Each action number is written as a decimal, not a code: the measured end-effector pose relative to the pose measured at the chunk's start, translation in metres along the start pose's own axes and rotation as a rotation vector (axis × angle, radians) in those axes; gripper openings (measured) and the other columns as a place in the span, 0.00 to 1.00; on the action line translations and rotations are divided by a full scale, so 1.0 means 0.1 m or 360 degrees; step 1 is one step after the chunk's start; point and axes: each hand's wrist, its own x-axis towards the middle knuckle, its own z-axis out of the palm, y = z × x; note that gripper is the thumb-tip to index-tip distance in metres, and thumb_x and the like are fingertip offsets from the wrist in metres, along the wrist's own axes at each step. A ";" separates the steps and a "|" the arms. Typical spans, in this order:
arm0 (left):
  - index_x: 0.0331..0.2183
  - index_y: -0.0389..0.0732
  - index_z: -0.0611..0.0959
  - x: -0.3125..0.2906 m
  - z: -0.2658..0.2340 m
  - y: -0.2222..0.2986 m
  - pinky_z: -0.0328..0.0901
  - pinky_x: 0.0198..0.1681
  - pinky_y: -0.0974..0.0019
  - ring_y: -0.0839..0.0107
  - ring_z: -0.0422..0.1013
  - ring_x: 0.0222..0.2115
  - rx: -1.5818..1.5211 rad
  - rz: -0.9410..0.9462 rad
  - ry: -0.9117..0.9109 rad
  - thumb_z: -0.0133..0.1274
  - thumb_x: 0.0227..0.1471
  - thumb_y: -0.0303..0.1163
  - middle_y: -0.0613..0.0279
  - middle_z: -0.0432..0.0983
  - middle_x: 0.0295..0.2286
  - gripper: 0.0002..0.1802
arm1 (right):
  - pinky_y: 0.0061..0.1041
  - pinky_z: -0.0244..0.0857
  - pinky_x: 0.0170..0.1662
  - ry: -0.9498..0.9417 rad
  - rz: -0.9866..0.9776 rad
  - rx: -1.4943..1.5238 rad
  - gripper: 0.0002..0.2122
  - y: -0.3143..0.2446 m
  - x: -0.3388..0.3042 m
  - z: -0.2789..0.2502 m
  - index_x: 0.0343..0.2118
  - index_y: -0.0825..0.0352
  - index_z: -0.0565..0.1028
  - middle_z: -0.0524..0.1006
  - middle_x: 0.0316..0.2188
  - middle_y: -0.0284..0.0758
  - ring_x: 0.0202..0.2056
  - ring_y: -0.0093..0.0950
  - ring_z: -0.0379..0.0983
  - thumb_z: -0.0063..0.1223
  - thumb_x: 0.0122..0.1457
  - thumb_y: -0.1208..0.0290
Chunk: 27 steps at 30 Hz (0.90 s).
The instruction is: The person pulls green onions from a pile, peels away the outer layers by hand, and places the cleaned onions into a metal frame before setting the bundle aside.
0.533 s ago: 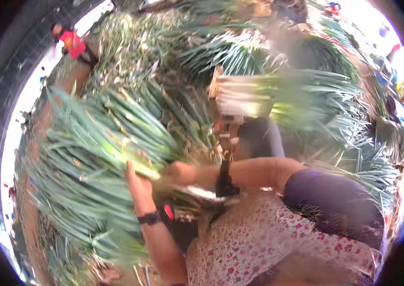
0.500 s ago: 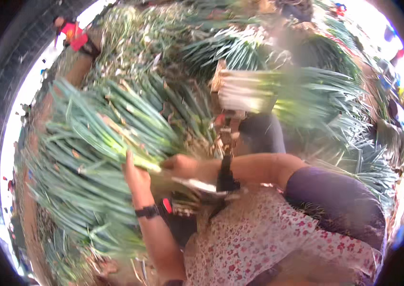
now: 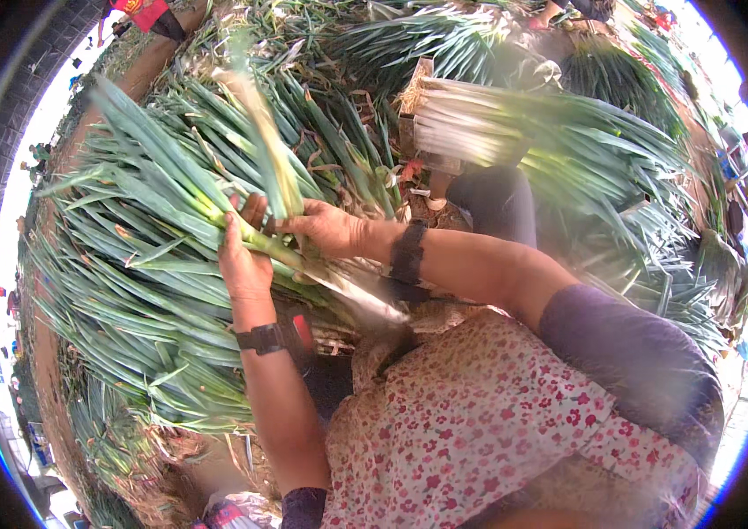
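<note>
My left hand (image 3: 246, 264) is closed round the middle of a large green onion (image 3: 352, 295). Its white root end points toward my lap, and its green leaves fan out to the upper left. Close beside, my right hand (image 3: 330, 231) pinches a pale yellow-green leaf (image 3: 273, 150) that stands up from the fingers, its upper end blurred. Whether that leaf is still joined to the stalk I cannot tell. Under and left of my hands spreads a thick heap of untrimmed green onions (image 3: 158, 309).
Cleaned green onions (image 3: 471, 123) lie stacked with white ends against a small wooden stand (image 3: 407, 123), beyond my knee (image 3: 493, 198). More bundles (image 3: 427, 44) lie at the back, near leaf litter. A person in red (image 3: 149, 13) is at the far left, and another person's hand (image 3: 540, 21) shows at the top.
My right hand has moved up from the stalk, and a pale leaf now rises from its fingers. The left hand keeps its hold on the green onion. The view has shifted a little.
</note>
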 end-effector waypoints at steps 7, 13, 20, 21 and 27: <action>0.40 0.43 0.70 0.15 -0.49 0.34 0.54 0.21 0.75 0.80 0.53 0.18 -0.0120 0.0122 0.0587 0.49 0.51 0.38 0.71 0.59 0.22 0.15 | 0.24 0.62 0.29 -0.0354 0.0289 0.1278 0.05 0.34 -0.29 -0.41 0.32 0.67 0.66 0.67 0.20 0.29 0.22 0.26 0.65 0.41 0.56 0.72; 0.38 0.48 0.73 -0.07 -1.24 1.47 0.52 0.21 0.75 0.80 0.51 0.17 0.0132 0.0407 0.0806 0.50 0.49 0.38 0.74 0.59 0.20 0.12 | 0.32 0.64 0.37 -0.0623 0.0664 -0.2172 0.16 0.98 -1.23 -1.86 0.43 0.69 0.67 0.70 0.36 0.42 0.36 0.33 0.68 0.45 0.54 0.65; 0.47 0.38 0.68 -0.03 -0.16 0.87 0.53 0.23 0.71 0.74 0.55 0.19 -0.0059 0.0096 0.0110 0.38 0.50 0.54 0.66 0.63 0.23 0.31 | 0.32 0.58 0.52 -0.0241 -0.0236 -0.1784 0.27 0.15 -0.42 -0.64 0.49 0.71 0.63 0.69 0.45 0.43 0.47 0.36 0.65 0.51 0.51 0.56; 0.47 0.37 0.67 -0.03 0.02 0.78 0.53 0.23 0.69 0.72 0.55 0.18 -0.0130 0.0058 0.0093 0.36 0.47 0.59 0.63 0.64 0.23 0.37 | 0.28 0.63 0.47 -0.0185 -0.0401 -0.1470 0.26 0.11 -0.25 -0.41 0.48 0.69 0.65 0.71 0.43 0.39 0.45 0.31 0.68 0.55 0.49 0.60; 0.47 0.33 0.66 -0.03 0.34 0.43 0.57 0.28 0.68 0.69 0.57 0.22 -0.0233 0.0004 -0.0066 0.34 0.51 0.57 0.62 0.64 0.24 0.36 | 0.23 0.63 0.38 -0.0047 -0.0558 -0.1142 0.18 -0.32 -0.03 0.15 0.37 0.70 0.69 0.73 0.28 0.34 0.31 0.24 0.69 0.59 0.44 0.67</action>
